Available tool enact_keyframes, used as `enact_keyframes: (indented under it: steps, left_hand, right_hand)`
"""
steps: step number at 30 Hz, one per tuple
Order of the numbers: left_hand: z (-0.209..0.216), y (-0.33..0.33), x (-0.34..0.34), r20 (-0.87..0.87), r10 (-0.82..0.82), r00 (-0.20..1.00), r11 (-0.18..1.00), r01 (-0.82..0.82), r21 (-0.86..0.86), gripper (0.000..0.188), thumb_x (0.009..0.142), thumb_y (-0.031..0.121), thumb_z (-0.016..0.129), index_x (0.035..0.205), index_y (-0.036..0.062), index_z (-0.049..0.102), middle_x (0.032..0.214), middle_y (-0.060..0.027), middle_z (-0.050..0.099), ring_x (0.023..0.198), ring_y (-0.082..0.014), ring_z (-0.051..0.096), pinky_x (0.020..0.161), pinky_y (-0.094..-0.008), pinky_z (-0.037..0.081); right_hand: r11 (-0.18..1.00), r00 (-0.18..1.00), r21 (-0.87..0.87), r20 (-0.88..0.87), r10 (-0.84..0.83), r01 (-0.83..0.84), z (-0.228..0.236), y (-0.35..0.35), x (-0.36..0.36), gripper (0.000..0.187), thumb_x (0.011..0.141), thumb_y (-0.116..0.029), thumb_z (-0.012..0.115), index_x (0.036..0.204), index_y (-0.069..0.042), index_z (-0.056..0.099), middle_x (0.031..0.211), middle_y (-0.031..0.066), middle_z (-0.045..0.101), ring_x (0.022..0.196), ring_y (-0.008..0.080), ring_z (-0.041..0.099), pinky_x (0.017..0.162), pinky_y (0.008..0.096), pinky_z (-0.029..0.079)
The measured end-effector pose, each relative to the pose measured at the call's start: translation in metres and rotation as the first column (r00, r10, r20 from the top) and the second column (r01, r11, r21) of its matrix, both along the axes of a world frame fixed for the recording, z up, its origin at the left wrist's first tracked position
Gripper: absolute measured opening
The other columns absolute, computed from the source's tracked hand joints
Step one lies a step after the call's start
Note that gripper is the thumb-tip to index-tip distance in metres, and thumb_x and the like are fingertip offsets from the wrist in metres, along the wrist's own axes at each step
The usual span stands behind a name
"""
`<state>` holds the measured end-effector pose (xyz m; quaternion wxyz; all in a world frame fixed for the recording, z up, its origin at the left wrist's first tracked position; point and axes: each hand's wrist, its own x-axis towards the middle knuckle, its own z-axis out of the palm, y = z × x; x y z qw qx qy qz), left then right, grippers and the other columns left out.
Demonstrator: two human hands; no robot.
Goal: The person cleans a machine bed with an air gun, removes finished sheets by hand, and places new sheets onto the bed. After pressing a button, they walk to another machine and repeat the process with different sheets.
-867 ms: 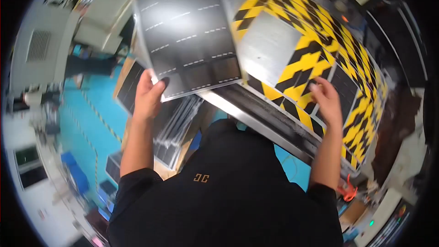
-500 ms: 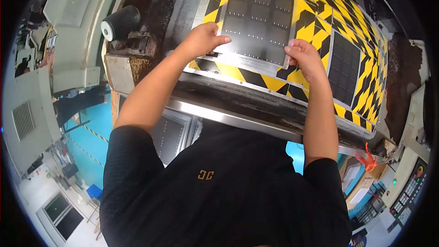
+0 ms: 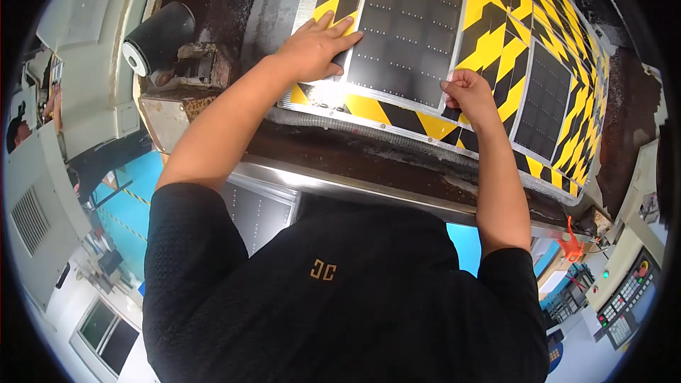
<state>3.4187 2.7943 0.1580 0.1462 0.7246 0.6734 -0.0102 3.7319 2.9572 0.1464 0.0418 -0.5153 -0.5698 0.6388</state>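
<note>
A dark rectangular sheet (image 3: 408, 35) with rows of small light dots lies on a machine bed (image 3: 418, 122) covered in yellow and black striped tape. My left hand (image 3: 317, 50) rests on the bed at the sheet's left edge, fingers spread, the fingertips on the tape and the edge. At the sheet's lower right corner, my right hand (image 3: 469, 98) is closed in a pinch on its edge. The exact grip of the fingertips is partly hidden. A second dotted dark sheet (image 3: 543, 103) is set into the tape farther right.
A black cylinder (image 3: 167, 35) with a white end stands left of the bed beside a rusty bracket. A metal rail (image 3: 340, 183) runs along the near edge. Below it is another dotted panel (image 3: 257, 214). To the right are an orange nozzle (image 3: 569, 245) and a control panel (image 3: 628, 291).
The sheet was raised and pinched by both hands; now it lies flat on the bed. My left hand has let go and spread out, while my right stays at the corner.
</note>
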Motion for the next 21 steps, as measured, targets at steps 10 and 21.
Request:
enact_keyframes:
  steps: [10, 21]
  left_hand:
    - [0.0075, 0.0009, 0.003, 0.003, 0.014, 1.0, 0.998, -0.014, -0.067, 0.079, 0.08, 0.028, 0.074, 0.15, 0.022, 0.037, 0.159, -0.0064, 0.029, 0.146, -0.0381, 0.023, 0.12, -0.0477, 0.022]
    - [0.0089, 0.0026, 0.0039, -0.033, 0.0, 0.999, 0.996, -0.003, -0.088, 0.076, 0.083, 0.031, 0.073, 0.15, 0.0238, 0.037, 0.16, -0.0023, 0.029, 0.145, -0.0393, 0.025, 0.118, -0.0489, 0.024]
  right_hand:
    - [1.0, 1.0, -0.01, -0.002, 0.001, -0.001, 0.0002, -0.0011, -0.0001, 0.009, 0.088, -0.005, 0.07, 0.091, -0.004, 0.062, 0.073, -0.0005, 0.062, 0.059, 0.0063, 0.057, 0.058, 0.0209, 0.049]
    - [1.0, 1.0, -0.012, -0.018, -0.01, 0.01, 0.0012, -0.0022, 0.0002, 0.009, 0.088, -0.006, 0.07, 0.088, -0.005, 0.061, 0.07, -0.0023, 0.059, 0.058, 0.0059, 0.055, 0.057, 0.0205, 0.047]
